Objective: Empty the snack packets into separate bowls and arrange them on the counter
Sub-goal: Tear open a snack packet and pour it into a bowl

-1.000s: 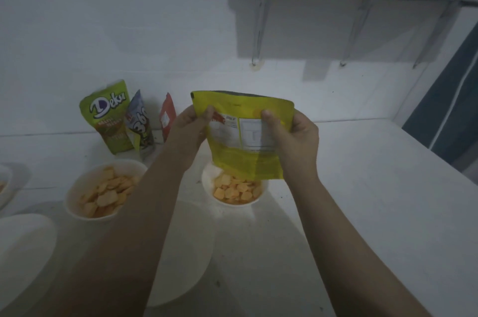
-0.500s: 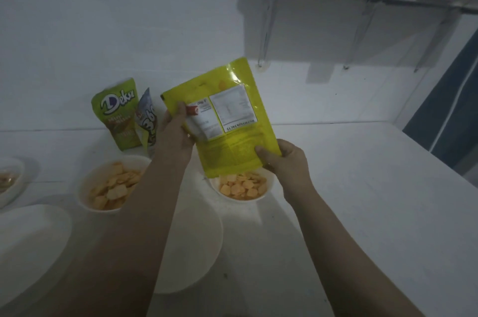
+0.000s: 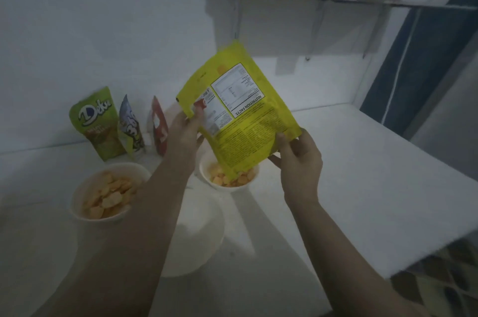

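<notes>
A yellow snack packet [image 3: 240, 112] hangs tilted above a small white bowl [image 3: 207, 174] that holds orange snack pieces. The packet's lower end points down into that bowl. My left hand [image 3: 185, 132] pinches the packet's left edge. My right hand [image 3: 297, 156] grips its lower right corner. Further left stands a second white bowl [image 3: 77, 210] filled with pale orange pieces. An empty white bowl [image 3: 199, 233] lies in front, partly hidden by my left forearm.
Three more packets lean against the back wall: a green one [image 3: 95, 122], a grey one [image 3: 130, 130] and a red one [image 3: 159, 125]. The white counter [image 3: 362, 187] stretches to the right and ends at an edge at lower right. A shelf [image 3: 336, 0] hangs overhead.
The yellow packet has tipped further over, its top swinging up and to the right. My right hand slid from its upper edge to the lower corner. The view shifted slightly left.
</notes>
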